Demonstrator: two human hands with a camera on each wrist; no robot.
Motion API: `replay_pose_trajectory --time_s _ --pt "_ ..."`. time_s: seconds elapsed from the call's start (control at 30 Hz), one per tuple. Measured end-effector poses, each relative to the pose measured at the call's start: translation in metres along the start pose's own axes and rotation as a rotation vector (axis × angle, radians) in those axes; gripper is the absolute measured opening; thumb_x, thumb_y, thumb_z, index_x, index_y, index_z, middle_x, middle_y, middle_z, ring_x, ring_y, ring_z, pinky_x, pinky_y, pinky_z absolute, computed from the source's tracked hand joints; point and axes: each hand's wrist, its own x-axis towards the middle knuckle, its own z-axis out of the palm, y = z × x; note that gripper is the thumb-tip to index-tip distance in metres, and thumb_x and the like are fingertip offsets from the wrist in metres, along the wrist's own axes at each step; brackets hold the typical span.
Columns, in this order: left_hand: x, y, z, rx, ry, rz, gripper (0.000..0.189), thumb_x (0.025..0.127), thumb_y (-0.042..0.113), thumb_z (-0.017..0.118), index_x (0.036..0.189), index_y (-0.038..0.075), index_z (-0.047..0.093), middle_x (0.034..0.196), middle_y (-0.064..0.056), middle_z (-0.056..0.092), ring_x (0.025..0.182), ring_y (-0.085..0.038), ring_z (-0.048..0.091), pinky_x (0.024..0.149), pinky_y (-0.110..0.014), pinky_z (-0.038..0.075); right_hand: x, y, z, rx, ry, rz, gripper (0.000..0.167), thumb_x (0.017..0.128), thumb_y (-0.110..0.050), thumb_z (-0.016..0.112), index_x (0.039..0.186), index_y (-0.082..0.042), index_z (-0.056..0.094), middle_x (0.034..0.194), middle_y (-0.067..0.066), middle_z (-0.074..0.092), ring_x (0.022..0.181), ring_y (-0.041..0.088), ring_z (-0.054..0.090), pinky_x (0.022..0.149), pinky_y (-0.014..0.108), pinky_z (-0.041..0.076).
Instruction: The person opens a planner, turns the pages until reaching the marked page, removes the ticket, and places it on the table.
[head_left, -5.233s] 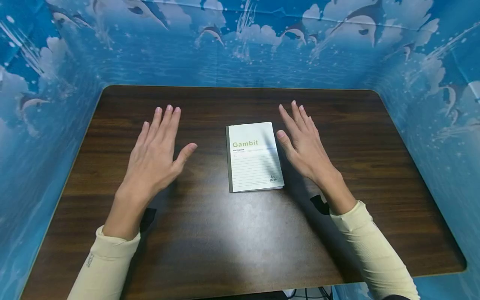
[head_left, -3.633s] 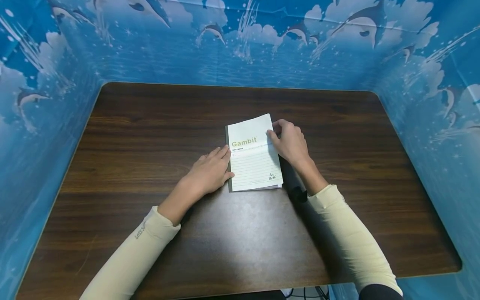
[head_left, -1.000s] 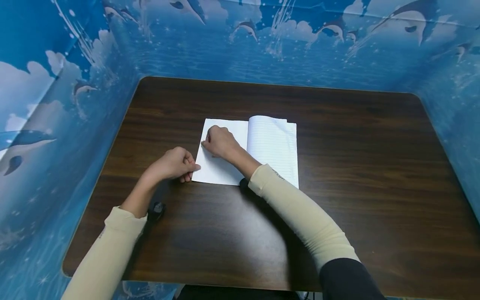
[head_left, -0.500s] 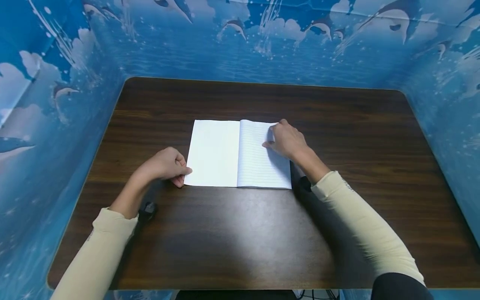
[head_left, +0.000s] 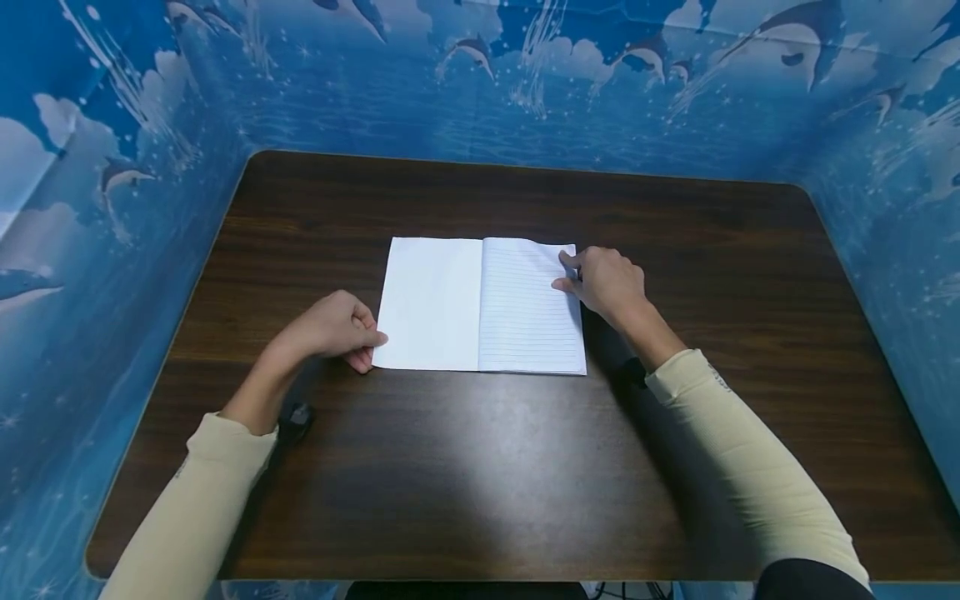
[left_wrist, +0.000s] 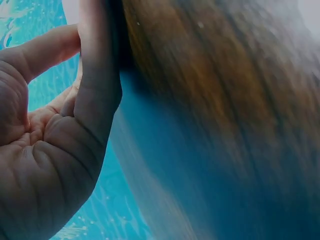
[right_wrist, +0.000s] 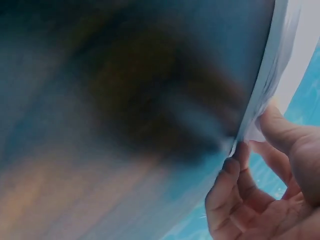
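Note:
An open notebook (head_left: 431,308) lies near the middle of the table, with a blank left page and a ruled right page (head_left: 521,329). My left hand (head_left: 337,327) pinches the left page's lower outer corner, thumb on top. At the upper right edge, my right hand (head_left: 609,283) has its thumb and index finger on the ruled page. The right wrist view shows thumb and fingertips pinching the notebook's page edges (right_wrist: 267,70). Curled fingers of the left hand (left_wrist: 55,135) fill the left of its wrist view, where little of the notebook shows.
A dark wood-grain table (head_left: 450,483) with rounded corners carries the notebook. Blue sea-patterned cloth (head_left: 375,100) with dolphins hangs around its back and sides. Some cables (head_left: 626,592) show below the front edge.
The notebook was shut, then got opened; the left hand took its left corner. My right hand crossed over the left page, then came back to the ruled page and slid to its outer edge.

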Motion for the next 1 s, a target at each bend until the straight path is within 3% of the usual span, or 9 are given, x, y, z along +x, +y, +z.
replay_pose_trajectory --time_s 0.07,0.13,0.37,0.5,0.6,0.77,0.87,1.0 --pt "0.000 0.000 0.000 -0.001 -0.003 -0.008 0.022 0.103 0.016 0.072 0.094 -0.004 0.070 0.071 -0.008 0.075 0.064 -0.017 0.077 0.070 -0.032 0.065 0.001 0.000 0.001 0.021 -0.005 0.001 0.060 0.099 -0.042 0.078 0.152 -0.022 0.057 0.083 0.016 0.066 0.067 0.028 0.056 0.054 0.035 0.039" --pt "-0.001 0.001 0.000 -0.001 -0.006 -0.018 0.022 0.103 0.016 0.072 0.094 -0.004 0.070 0.071 -0.007 0.075 0.064 -0.017 0.077 0.070 -0.032 0.065 0.001 0.000 0.004 0.037 0.006 -0.009 0.058 0.099 -0.039 0.078 0.150 -0.021 0.059 0.083 0.015 0.069 0.068 0.027 0.058 0.053 0.034 0.039" --pt "-0.002 0.002 0.000 0.006 -0.007 -0.034 0.023 0.103 0.017 0.072 0.095 -0.004 0.070 0.072 -0.008 0.075 0.064 -0.016 0.076 0.071 -0.033 0.065 -0.001 -0.003 0.006 0.073 0.061 -0.056 0.048 0.099 -0.030 0.080 0.143 -0.017 0.067 0.105 0.019 0.079 0.071 0.027 0.062 0.050 0.032 0.038" --pt "-0.002 0.003 0.000 0.003 -0.018 -0.040 0.022 0.103 0.016 0.073 0.095 -0.005 0.070 0.072 -0.008 0.075 0.064 -0.015 0.076 0.071 -0.033 0.065 -0.002 0.001 0.003 0.213 0.044 -0.041 0.050 0.100 -0.028 0.079 0.146 -0.010 0.067 0.096 0.020 0.074 0.069 0.026 0.058 0.053 0.032 0.040" --pt "-0.001 0.004 0.000 -0.016 -0.027 -0.038 0.021 0.103 0.014 0.072 0.096 -0.006 0.069 0.072 -0.009 0.074 0.063 -0.015 0.076 0.069 -0.033 0.065 -0.002 0.007 -0.002 0.364 0.038 0.017 0.053 0.100 -0.028 0.079 0.145 -0.002 0.065 0.095 0.019 0.071 0.077 0.027 0.061 0.063 0.033 0.047" --pt "0.000 0.004 -0.001 -0.035 -0.032 -0.046 0.020 0.103 0.012 0.072 0.098 -0.007 0.068 0.072 -0.009 0.074 0.062 -0.014 0.075 0.066 -0.031 0.065 -0.002 0.013 -0.010 0.573 0.034 0.110 0.038 0.101 -0.033 0.078 0.123 -0.001 0.075 0.103 0.019 0.073 0.089 0.027 0.064 0.078 0.035 0.051" --pt "0.001 0.005 -0.002 -0.041 -0.037 -0.051 0.021 0.103 0.012 0.072 0.099 -0.008 0.067 0.072 -0.009 0.074 0.062 -0.014 0.076 0.066 -0.031 0.065 -0.003 0.013 -0.016 0.642 0.031 0.131 0.033 0.101 -0.036 0.077 0.110 -0.004 0.076 0.094 0.014 0.070 0.084 0.025 0.063 0.076 0.036 0.053" --pt "0.003 0.006 -0.002 -0.032 -0.043 -0.044 0.021 0.103 0.013 0.072 0.097 -0.007 0.068 0.072 -0.009 0.074 0.063 -0.015 0.076 0.067 -0.032 0.065 -0.006 0.008 -0.028 0.736 0.031 0.117 0.032 0.103 -0.036 0.074 0.106 -0.004 0.075 0.082 0.006 0.066 0.074 0.024 0.062 0.070 0.037 0.055"
